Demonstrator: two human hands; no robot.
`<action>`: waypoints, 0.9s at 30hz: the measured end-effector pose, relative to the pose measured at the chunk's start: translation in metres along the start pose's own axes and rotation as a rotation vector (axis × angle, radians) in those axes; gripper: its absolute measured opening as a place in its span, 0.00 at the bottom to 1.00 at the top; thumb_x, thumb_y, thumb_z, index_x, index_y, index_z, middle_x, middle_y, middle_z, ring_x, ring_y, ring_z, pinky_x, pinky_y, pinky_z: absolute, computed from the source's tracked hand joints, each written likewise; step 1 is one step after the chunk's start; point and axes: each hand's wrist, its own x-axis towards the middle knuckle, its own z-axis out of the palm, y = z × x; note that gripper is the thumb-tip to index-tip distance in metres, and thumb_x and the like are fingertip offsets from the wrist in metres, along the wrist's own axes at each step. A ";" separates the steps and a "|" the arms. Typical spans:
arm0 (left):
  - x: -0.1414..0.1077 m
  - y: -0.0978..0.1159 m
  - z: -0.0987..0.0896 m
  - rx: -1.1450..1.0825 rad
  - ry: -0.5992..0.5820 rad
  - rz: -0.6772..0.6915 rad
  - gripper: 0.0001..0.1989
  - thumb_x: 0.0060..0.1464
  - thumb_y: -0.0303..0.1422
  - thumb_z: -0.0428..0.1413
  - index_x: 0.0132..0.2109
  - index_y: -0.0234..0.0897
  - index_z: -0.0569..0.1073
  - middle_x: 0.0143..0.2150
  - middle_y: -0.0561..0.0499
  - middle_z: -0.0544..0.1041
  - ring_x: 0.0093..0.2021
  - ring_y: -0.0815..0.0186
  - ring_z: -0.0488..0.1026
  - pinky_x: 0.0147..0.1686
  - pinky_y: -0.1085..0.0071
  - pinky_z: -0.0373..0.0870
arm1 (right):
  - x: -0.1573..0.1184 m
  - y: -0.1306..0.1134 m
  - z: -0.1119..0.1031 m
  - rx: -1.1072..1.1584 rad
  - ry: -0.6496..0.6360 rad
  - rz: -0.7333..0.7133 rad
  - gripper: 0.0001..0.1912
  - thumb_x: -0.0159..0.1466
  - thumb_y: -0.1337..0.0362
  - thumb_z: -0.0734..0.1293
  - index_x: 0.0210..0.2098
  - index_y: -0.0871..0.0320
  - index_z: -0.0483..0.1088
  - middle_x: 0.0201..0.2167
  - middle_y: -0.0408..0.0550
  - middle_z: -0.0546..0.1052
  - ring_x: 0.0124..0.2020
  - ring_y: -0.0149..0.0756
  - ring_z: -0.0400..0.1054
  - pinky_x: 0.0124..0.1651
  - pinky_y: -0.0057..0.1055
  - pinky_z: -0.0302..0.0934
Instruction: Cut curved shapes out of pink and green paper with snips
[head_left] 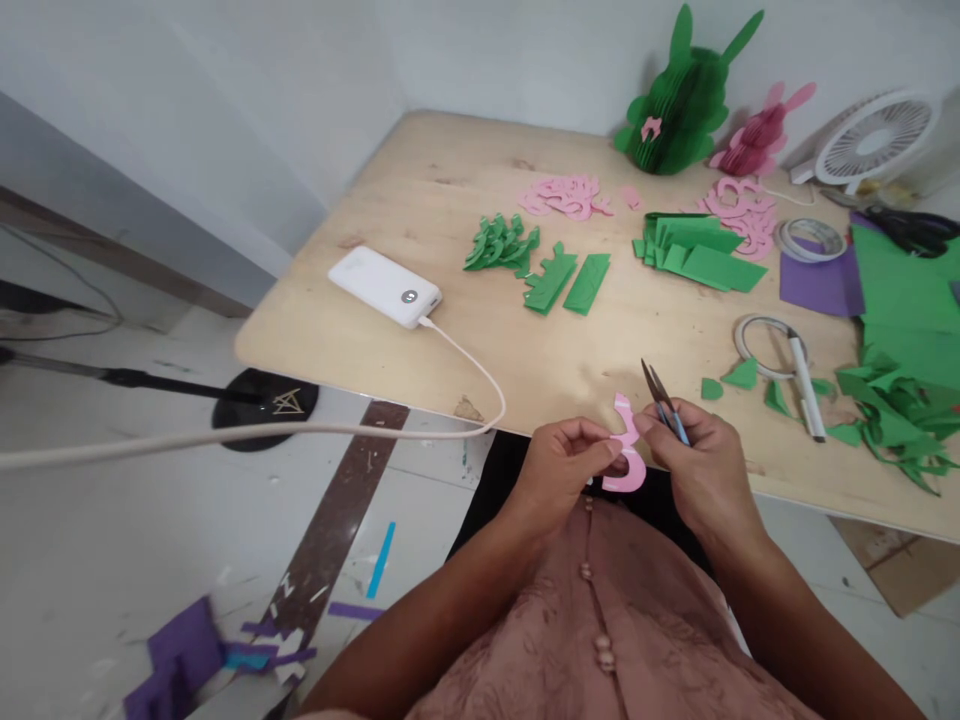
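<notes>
Pinching pink cutout (634, 473) in left hand (553, 472), clasping scissors (679, 428) in right hand (709, 470) — best handled lightly, to avoid creases.

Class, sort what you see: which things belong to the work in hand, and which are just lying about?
Seemingly part of the work:
- pink cutout, in the left hand
- scissors, in the right hand
- folded green papers

Seemingly just lying about:
- white power bank
- white fan
- purple scraps on the floor

Glossy pink paper cutout (634, 470), matt green folded paper (694, 250); smooth white plastic power bank (382, 285), pale wood-grain tabletop (420, 210)
</notes>
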 end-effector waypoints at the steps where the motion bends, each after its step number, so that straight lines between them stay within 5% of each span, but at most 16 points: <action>1: 0.000 0.001 0.000 0.011 -0.005 0.003 0.08 0.40 0.32 0.64 0.26 0.32 0.74 0.22 0.51 0.76 0.24 0.71 0.72 0.31 0.74 0.68 | 0.000 0.000 0.000 0.011 -0.014 0.004 0.07 0.52 0.63 0.72 0.23 0.59 0.70 0.16 0.35 0.62 0.18 0.24 0.48 0.21 0.24 0.43; 14: 0.001 0.010 -0.009 0.200 -0.135 0.017 0.08 0.40 0.33 0.63 0.24 0.32 0.74 0.22 0.51 0.76 0.24 0.71 0.71 0.29 0.74 0.66 | 0.001 -0.003 -0.003 0.033 -0.048 -0.002 0.07 0.48 0.63 0.74 0.25 0.58 0.75 0.20 0.41 0.72 0.21 0.28 0.59 0.25 0.26 0.54; 27: 0.002 0.009 -0.015 0.193 -0.152 0.010 0.07 0.44 0.34 0.62 0.27 0.33 0.77 0.26 0.50 0.77 0.28 0.69 0.73 0.33 0.73 0.68 | 0.001 -0.003 0.002 -0.030 0.029 -0.046 0.09 0.51 0.60 0.73 0.22 0.59 0.72 0.17 0.38 0.65 0.17 0.24 0.51 0.20 0.25 0.46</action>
